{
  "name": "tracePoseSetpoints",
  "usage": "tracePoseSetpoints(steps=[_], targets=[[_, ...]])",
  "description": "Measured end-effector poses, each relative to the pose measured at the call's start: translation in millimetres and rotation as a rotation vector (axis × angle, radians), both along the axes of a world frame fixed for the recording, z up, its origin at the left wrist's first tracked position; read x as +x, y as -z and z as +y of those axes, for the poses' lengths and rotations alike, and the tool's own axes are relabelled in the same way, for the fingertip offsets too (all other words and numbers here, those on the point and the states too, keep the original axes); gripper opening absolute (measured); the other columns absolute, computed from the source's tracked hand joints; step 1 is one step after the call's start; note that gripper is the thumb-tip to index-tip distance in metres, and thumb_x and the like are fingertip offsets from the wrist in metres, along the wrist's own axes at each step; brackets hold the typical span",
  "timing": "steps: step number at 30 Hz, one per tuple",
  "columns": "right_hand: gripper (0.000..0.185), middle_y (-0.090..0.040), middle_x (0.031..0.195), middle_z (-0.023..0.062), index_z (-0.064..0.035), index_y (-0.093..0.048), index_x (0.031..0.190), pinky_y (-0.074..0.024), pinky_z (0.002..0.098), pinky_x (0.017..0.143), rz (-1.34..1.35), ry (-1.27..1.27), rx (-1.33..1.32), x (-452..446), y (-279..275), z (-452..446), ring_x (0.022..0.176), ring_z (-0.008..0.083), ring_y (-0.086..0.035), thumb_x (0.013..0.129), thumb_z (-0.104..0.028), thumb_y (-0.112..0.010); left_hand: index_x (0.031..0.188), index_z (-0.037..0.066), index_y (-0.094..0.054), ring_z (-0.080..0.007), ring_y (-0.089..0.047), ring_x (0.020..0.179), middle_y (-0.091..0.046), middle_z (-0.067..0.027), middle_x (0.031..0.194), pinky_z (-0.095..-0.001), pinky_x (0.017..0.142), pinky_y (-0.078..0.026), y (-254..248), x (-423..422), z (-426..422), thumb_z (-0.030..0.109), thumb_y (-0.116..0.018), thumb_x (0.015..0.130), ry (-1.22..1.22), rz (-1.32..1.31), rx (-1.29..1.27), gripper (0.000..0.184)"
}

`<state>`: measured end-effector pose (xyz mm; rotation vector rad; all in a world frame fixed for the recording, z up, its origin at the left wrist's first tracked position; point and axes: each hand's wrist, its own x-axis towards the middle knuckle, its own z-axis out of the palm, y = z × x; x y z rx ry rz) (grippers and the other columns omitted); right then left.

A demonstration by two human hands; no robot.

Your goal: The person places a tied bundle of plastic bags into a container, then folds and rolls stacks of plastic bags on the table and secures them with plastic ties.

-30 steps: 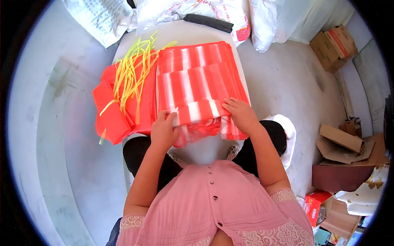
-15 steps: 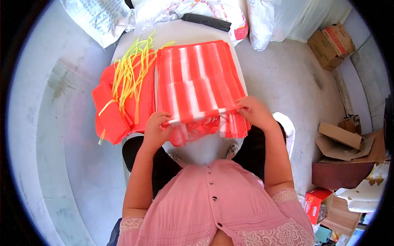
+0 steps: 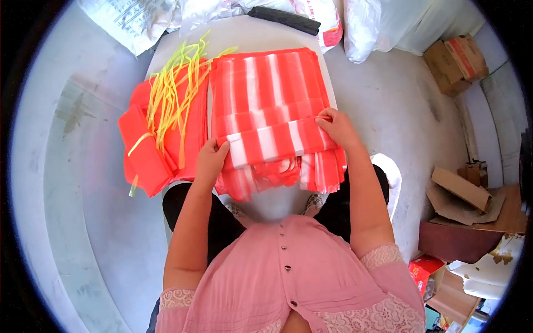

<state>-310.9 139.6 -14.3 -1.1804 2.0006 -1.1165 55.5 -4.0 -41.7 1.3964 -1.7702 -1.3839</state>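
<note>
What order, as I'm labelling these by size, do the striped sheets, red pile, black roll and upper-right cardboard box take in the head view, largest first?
Striped sheets
Red pile
Upper-right cardboard box
Black roll
Apparent size only.

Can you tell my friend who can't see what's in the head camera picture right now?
Two hands, left and right, pinch a folded edge of red-and-white striped sheets on a table. Beside them lie red sheets with yellow strings on top.
</note>
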Motion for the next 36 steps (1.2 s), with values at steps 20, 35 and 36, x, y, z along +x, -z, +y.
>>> tracePoseSetpoints(steps=[20,35,36], targets=[[0.062,-0.054,0.151,0.0139,-0.0083,-0.059,0.14,-0.0371,0.0481,0.119,0.631,-0.543,-0.124,80,-33,23,0.142,0.0353,-0.047,0.083,-0.021,-0.08,0.138,0.003,-0.056,-0.0363,-0.053,0.133,-0.058,-0.0179,0.139,-0.0503,0.112,-0.043,-49,-37,64,0.014,-0.076,0.083,0.487,-0.37,-0.935,0.06],[0.057,-0.058,0.148,0.0136,-0.0079,-0.061,0.14,-0.043,0.0437,0.114,0.775,-0.532,0.105,47,-42,23,0.137,0.0323,-0.053,0.084,-0.014,-0.072,0.14,0.008,-0.06,-0.0326,-0.055,0.136,-0.061,-0.0145,0.144,-0.0518,0.113,-0.043,-46,-26,32,0.017,-0.071,0.083,0.552,-0.658,-0.865,0.059],[0.057,-0.058,0.148,0.0119,-0.0097,-0.061,0.141,-0.0439,0.0414,0.113,0.767,-0.534,0.158,47,-47,22,0.137,0.0311,-0.053,0.085,-0.014,-0.071,0.138,0.008,-0.062,-0.0324,-0.059,0.132,-0.064,-0.0149,0.141,-0.0507,0.11,-0.045,-53,-26,31,0.016,-0.07,0.083,0.55,-0.648,-0.887,0.056]])
